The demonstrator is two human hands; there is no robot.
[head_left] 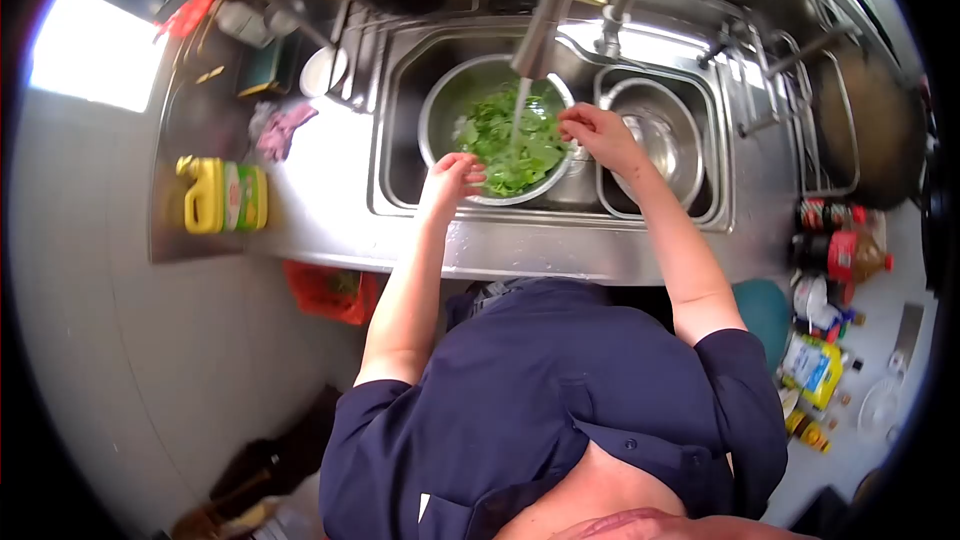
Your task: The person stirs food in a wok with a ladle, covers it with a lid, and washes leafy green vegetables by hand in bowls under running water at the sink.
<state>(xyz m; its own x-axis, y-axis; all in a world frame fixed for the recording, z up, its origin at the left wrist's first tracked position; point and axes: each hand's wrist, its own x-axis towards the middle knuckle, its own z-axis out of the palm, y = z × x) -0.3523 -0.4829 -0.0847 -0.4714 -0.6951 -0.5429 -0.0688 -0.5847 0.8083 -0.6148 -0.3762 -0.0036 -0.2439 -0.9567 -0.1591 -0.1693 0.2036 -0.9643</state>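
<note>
Leafy greens lie in a large metal bowl inside the left sink basin. A stream of water falls from the faucet onto the leaves. My left hand is over the bowl's near-left rim, fingers loosely bent and a little apart, nothing visible in them. At the bowl's right side, my right hand has its fingers drawn together by the rim and the edge of the leaves. What those fingers hold, if anything, is too small to make out.
A second metal bowl sits in the right basin. On the left counter stand a yellow jug, a crumpled pink cloth and a white cup. Metal racks and several bottles line the right side. A red basket is below the counter.
</note>
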